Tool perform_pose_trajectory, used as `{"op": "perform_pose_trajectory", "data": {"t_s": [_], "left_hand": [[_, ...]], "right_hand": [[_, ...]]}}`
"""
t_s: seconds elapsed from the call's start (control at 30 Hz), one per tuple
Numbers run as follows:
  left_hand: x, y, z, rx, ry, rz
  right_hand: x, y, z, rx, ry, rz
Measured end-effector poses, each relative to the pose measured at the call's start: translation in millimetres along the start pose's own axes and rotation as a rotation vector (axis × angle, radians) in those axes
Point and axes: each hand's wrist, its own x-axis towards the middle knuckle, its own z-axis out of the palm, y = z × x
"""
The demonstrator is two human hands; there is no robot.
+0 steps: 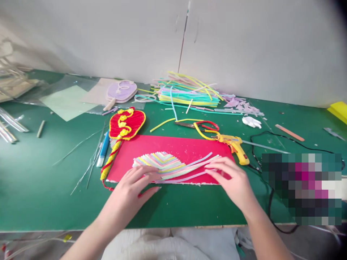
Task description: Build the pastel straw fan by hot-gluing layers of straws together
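Observation:
A fan-shaped piece of pastel pipe cleaners (162, 160), laid in a chevron pattern, rests on a red sheet (146, 144). My left hand (138, 182) lies over its lower left edge, fingers stretched out and thumb apart below. Loose strip ends run from the piece to the right. There my right hand (230, 177) has its thumb and fingertips close together at the end of a pale lilac pipe cleaner (187, 178). Whatever lies under my left fingers is hidden.
Behind the sheet lie a red and yellow fan (127, 124), red-handled scissors (211, 125) and a yellow glue gun (234, 144) with a black cord. Bundled pipe cleaners (189, 95) and a lilac fan (121, 90) are farther back. A blue-handled tool (103, 150) sits left.

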Motion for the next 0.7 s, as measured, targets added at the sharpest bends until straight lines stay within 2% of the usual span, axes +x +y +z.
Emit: {"op": "perform_pose_trajectory", "data": {"t_s": [0.1, 0.2, 0.7], "left_hand": [[-1, 16, 16, 0.096, 0.145, -0.072], [-1, 21, 25, 0.124, 0.210, -0.127], [2, 20, 32, 0.057, 0.195, -0.207]], "right_hand": [[-2, -15, 19, 0.087, -0.129, -0.035], [-1, -18, 29, 0.092, -0.177, -0.044], [11, -17, 30, -0.043, -0.096, -0.168]]}}
